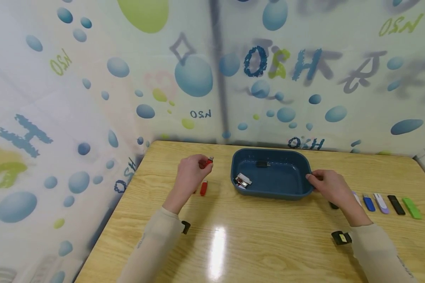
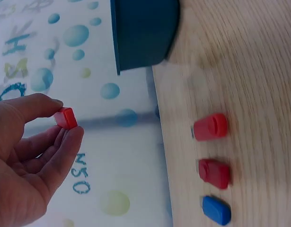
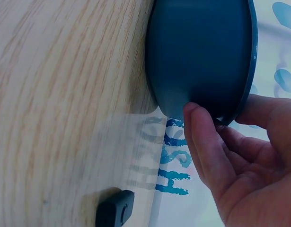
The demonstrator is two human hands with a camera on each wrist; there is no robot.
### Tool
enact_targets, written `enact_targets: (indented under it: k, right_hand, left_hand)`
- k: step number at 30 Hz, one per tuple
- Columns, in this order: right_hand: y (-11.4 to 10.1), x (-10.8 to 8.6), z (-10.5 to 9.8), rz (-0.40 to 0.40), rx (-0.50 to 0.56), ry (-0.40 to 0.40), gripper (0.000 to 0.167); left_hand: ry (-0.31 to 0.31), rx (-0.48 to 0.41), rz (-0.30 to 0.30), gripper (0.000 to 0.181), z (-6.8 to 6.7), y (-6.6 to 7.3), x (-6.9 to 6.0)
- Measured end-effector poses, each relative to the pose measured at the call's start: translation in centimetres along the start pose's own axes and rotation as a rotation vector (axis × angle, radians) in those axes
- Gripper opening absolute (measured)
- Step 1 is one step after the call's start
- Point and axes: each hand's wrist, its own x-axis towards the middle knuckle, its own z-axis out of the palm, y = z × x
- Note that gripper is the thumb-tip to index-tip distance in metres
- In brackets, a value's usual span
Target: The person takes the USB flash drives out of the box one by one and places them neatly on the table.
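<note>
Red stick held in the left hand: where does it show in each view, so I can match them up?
Head: the red stick is just below picture centre, pinched in the left hand.
Left wrist: left side, mid-height, at the fingertips.
Right wrist: not in this picture.
Shared landmark: the dark blue bin, right of centre in head, top centre in left wrist, upper right in right wrist.

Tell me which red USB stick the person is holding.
The red stick, pinched in the left hand, raised above the table; two other red sticks lie on the wood.
</note>
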Motion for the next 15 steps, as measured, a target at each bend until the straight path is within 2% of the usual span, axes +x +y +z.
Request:
enact_targets:
  k: [7,15]
  right_hand:
    - [0.0,0.0,0.0,0.011,0.001,0.0,0.042]
    - [0.0,0.1,0.0,0.015,-0.005,-0.002,0.041]
  left_hand:
    - [0.002,0.014,-0.05,0.018,-1.3,-2.1,-0.6]
    - [-0.029,0.068,-0.128,0.021,-2.2,-4.7,-1.2]
